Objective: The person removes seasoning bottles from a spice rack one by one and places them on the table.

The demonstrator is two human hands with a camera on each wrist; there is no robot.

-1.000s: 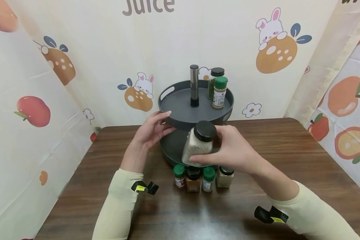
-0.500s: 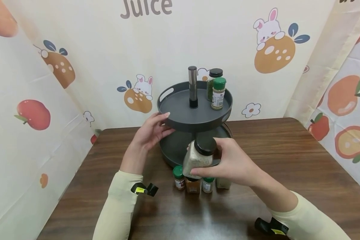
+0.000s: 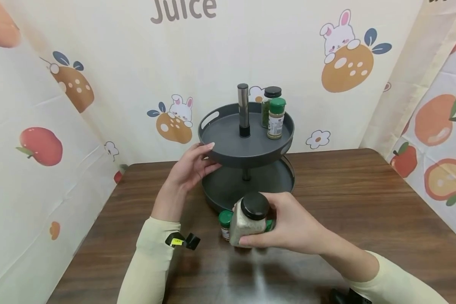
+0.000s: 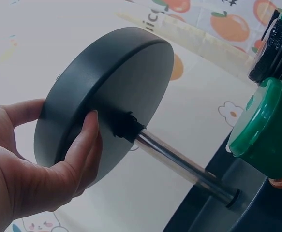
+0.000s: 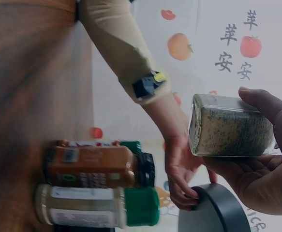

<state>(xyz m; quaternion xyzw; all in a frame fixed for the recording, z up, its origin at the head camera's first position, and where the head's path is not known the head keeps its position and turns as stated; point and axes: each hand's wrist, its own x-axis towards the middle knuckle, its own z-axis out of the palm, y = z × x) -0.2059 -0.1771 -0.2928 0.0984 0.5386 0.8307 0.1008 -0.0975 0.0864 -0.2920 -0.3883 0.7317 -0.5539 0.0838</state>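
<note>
My left hand (image 3: 191,169) grips the left rim of the upper tray (image 3: 228,145) of a dark grey two-tier turntable rack. In the left wrist view, thumb and fingers lie on both sides of that rim. My right hand (image 3: 292,223) holds a square clear spice jar (image 3: 243,230) with a black lid, slightly tilted, in front of the lower tray (image 3: 222,192). Pale, speckled seasoning shows through its glass in the right wrist view. It overlaps a row of small spice jars on the table; a green-capped jar (image 3: 226,219) peeks out at its left.
A green-capped jar (image 3: 275,120) and a black-lidded jar (image 3: 266,109) stand on the upper tray's right side, beyond the centre pole (image 3: 243,103). In the right wrist view, an orange-brown jar (image 5: 92,164) stands beside another green-capped jar (image 5: 82,205). Printed curtains surround the wooden table (image 3: 349,190).
My right hand has lowered the spice jar and drawn it toward me, from before the upper tray's edge to in front of the jar row. My left hand stays on the upper tray's rim.
</note>
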